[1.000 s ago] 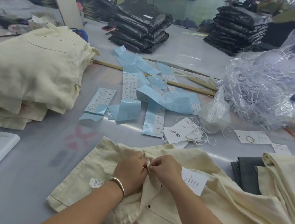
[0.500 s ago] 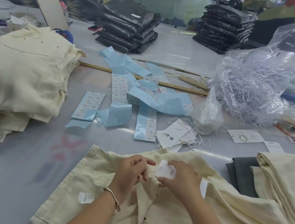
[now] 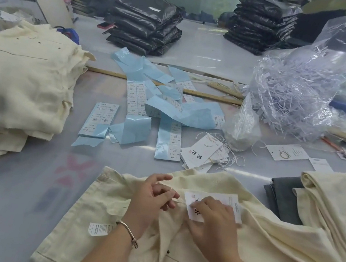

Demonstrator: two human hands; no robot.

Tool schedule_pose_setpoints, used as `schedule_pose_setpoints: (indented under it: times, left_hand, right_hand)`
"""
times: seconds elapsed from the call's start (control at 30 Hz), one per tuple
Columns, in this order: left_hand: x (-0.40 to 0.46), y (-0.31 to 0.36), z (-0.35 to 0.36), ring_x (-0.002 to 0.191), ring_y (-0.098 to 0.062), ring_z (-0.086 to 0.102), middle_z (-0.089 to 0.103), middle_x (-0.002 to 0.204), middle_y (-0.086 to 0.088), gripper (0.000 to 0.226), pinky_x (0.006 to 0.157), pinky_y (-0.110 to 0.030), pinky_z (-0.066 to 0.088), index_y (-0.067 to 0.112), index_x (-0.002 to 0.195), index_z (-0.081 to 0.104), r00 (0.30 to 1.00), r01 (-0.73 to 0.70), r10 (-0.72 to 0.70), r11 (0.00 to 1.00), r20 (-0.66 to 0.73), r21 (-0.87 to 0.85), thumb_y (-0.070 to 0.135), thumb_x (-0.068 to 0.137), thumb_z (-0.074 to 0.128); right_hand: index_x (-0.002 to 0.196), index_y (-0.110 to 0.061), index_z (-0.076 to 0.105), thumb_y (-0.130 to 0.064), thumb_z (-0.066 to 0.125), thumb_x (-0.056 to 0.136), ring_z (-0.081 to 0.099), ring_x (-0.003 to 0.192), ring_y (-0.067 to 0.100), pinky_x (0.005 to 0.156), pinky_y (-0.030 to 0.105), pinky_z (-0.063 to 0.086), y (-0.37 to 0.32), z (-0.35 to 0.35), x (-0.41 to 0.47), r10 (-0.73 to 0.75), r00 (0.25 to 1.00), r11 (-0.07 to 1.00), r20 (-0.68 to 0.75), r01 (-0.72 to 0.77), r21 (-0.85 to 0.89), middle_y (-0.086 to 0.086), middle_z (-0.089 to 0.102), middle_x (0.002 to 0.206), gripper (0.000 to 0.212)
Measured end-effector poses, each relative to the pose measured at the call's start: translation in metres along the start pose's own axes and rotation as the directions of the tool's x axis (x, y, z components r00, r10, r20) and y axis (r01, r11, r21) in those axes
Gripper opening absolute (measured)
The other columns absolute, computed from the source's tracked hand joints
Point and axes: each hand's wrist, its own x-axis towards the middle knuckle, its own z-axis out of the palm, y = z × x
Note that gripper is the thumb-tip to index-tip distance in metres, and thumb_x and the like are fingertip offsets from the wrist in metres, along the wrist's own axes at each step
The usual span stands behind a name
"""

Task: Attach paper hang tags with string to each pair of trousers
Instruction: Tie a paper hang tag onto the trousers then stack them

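Note:
Cream trousers (image 3: 267,246) lie spread at the table's near edge, waistband toward me. A white paper hang tag (image 3: 227,201) with dark characters rests on them near the waist. My right hand (image 3: 212,223) holds the tag with bent fingers over its lower half. My left hand (image 3: 152,197), wearing a metal bracelet, sits just left of the tag. Its fingers pinch the thin white string (image 3: 176,200) running to the tag. A care label (image 3: 99,229) sticks out of the trousers at the left.
Spare hang tags with strings (image 3: 203,155) lie just beyond the trousers, beside blue sticker sheets (image 3: 168,139). Cream trouser stacks stand left (image 3: 18,87) and right (image 3: 334,209), the right one over a grey garment (image 3: 285,197). A plastic bag of fasteners (image 3: 294,99), wooden rulers (image 3: 199,94) and black packs (image 3: 147,23) lie farther back.
My hands have parted from working close together at the waistband. The right hand brought the tag up and now lays it flat to the right, while the left fingers loosened.

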Motion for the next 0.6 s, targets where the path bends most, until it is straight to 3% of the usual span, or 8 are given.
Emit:
schedule_pose_setpoints:
  times: [0.07,0.17,0.27,0.37,0.47,0.6]
  left_hand:
    - [-0.002,-0.004,0.002,0.057,-0.013,0.063,0.074,0.080,-0.011,0.028,0.053,-0.018,0.045,0.010,0.111,0.058,1.000,0.006,-0.006,1.000,-0.005,0.019,-0.007,0.089,0.060]
    - [-0.004,-0.008,0.002,0.057,-0.013,0.065,0.076,0.082,-0.010,0.017,0.052,-0.017,0.046,0.007,0.101,0.065,1.000,0.022,-0.022,0.997,-0.004,0.072,-0.004,0.089,0.062]
    - [-0.005,-0.011,0.004,0.054,-0.013,0.065,0.076,0.080,-0.008,0.011,0.050,-0.016,0.044,0.007,0.091,0.067,1.000,0.015,-0.015,0.991,-0.002,0.131,-0.003,0.089,0.063]
    - [-0.008,-0.010,0.006,0.051,-0.012,0.063,0.075,0.077,-0.006,0.011,0.048,-0.016,0.043,0.009,0.087,0.066,1.000,0.000,-0.002,0.979,0.008,0.203,-0.002,0.088,0.064]
    - [-0.011,-0.008,0.010,0.050,-0.013,0.060,0.074,0.073,-0.008,0.011,0.050,-0.017,0.043,0.009,0.082,0.065,0.999,-0.034,0.027,0.967,0.033,0.251,-0.002,0.087,0.065]
    - [-0.013,-0.005,0.012,0.051,-0.015,0.061,0.071,0.069,-0.006,0.012,0.052,-0.018,0.044,0.009,0.081,0.064,0.998,-0.060,0.048,0.951,0.048,0.304,0.000,0.087,0.065]
  right_hand:
    - [0.081,-0.016,0.071,-0.023,0.090,0.057,0.063,0.069,0.024,0.062,0.036,0.052,0.001,0.003,-0.007,0.074,0.993,0.992,0.090,-0.083,0.098,-0.002,0.064,0.076,0.032]
    - [0.090,-0.018,0.068,-0.037,0.085,0.068,0.061,0.072,0.012,0.066,0.027,0.047,0.000,0.004,-0.004,0.202,0.972,0.945,0.116,-0.225,0.237,-0.009,0.063,0.079,0.034]
    - [0.095,-0.022,0.060,-0.026,0.077,0.080,0.060,0.070,0.008,0.070,0.035,0.051,0.002,0.008,0.002,0.406,0.897,0.790,0.175,-0.441,0.427,-0.010,0.063,0.075,0.023]
    - [0.095,-0.023,0.062,-0.014,0.079,0.077,0.061,0.069,0.013,0.072,0.035,0.051,0.007,0.009,0.004,0.446,0.864,0.712,0.234,-0.501,0.492,-0.006,0.063,0.073,0.027]
    - [0.086,-0.029,0.064,-0.014,0.077,0.077,0.058,0.072,0.010,0.073,0.030,0.049,0.009,0.011,0.007,0.343,0.900,0.800,0.269,-0.430,0.419,-0.009,0.061,0.077,0.022]
    - [0.078,-0.020,0.065,-0.018,0.068,0.084,0.055,0.079,0.009,0.070,0.028,0.044,0.009,0.015,0.012,0.252,0.917,0.906,0.309,-0.336,0.259,-0.011,0.057,0.082,0.007]
